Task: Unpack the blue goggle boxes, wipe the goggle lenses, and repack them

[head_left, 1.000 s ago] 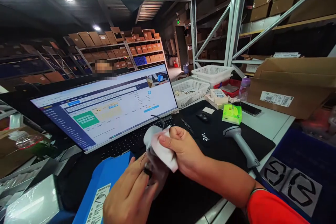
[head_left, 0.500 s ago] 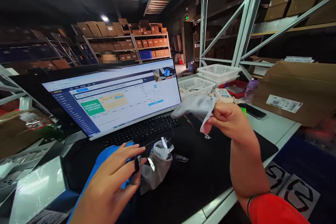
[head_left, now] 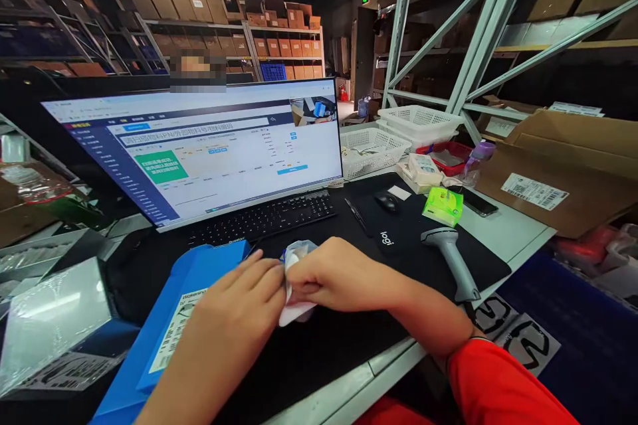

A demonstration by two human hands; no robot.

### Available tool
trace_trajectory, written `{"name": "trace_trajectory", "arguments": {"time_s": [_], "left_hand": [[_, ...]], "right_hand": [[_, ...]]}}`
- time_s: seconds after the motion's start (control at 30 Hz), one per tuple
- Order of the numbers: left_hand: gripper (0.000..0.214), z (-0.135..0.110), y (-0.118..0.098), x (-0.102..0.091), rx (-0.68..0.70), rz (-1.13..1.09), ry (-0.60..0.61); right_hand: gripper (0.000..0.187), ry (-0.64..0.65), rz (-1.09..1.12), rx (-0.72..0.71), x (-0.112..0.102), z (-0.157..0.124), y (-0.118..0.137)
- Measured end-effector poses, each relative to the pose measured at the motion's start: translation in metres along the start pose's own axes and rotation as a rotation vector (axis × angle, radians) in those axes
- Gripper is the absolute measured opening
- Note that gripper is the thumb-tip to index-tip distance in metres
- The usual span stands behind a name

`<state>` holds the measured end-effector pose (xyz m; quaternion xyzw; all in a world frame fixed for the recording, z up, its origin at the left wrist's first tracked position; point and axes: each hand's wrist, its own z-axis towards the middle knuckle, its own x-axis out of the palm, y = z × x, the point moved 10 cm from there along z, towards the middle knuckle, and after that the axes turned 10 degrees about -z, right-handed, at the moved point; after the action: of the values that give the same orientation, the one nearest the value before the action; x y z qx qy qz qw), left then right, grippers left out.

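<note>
Both my hands meet over the black desk mat (head_left: 349,352) in front of the keyboard (head_left: 264,218). My right hand (head_left: 333,275) is closed on a white cloth (head_left: 295,309) and a small grey pouch (head_left: 299,252). My left hand (head_left: 239,309) touches the same bundle from the left, its fingers curled against it. A blue box (head_left: 164,332) with a white label lies just left of my left hand. What is inside the pouch is hidden.
A wide monitor (head_left: 199,149) stands behind the keyboard. To the right lie a pen (head_left: 356,216), mouse (head_left: 386,201), green pack (head_left: 442,206), grey barcode scanner (head_left: 451,262), phone (head_left: 477,202), white baskets (head_left: 373,149) and a cardboard box (head_left: 563,172). Plastic-wrapped items (head_left: 50,319) sit left.
My right hand came down from in front of the monitor with the white cloth and rejoined my left hand at the pouch. The view tilted downward.
</note>
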<state>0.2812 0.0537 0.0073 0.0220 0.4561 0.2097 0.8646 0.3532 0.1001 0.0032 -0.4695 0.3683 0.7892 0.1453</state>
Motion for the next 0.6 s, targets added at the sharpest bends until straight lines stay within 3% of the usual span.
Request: {"name": "trace_trajectory", "arguments": {"time_s": [0.2, 0.27, 0.47, 0.53, 0.6], "left_hand": [[0.013, -0.015, 0.017, -0.022, 0.004, -0.168, -0.039], [0.011, -0.018, 0.022, -0.028, -0.020, -0.241, -0.064], [0.011, -0.023, 0.042, -0.052, -0.148, -0.385, -0.182], [0.011, -0.024, 0.044, -0.054, -0.152, -0.375, -0.190], [0.012, -0.025, 0.045, -0.054, -0.146, -0.345, -0.192]], "right_hand": [[0.059, 0.230, 0.498, -0.209, -0.014, -0.009, -0.011], [0.061, 0.205, 0.549, -0.188, -0.027, -0.015, -0.026], [0.065, -0.318, 0.474, 0.176, -0.095, -0.042, -0.110], [0.058, -0.365, 0.262, 0.368, -0.108, -0.055, -0.141], [0.049, -0.313, -0.057, 0.581, -0.113, -0.066, -0.172]]}}
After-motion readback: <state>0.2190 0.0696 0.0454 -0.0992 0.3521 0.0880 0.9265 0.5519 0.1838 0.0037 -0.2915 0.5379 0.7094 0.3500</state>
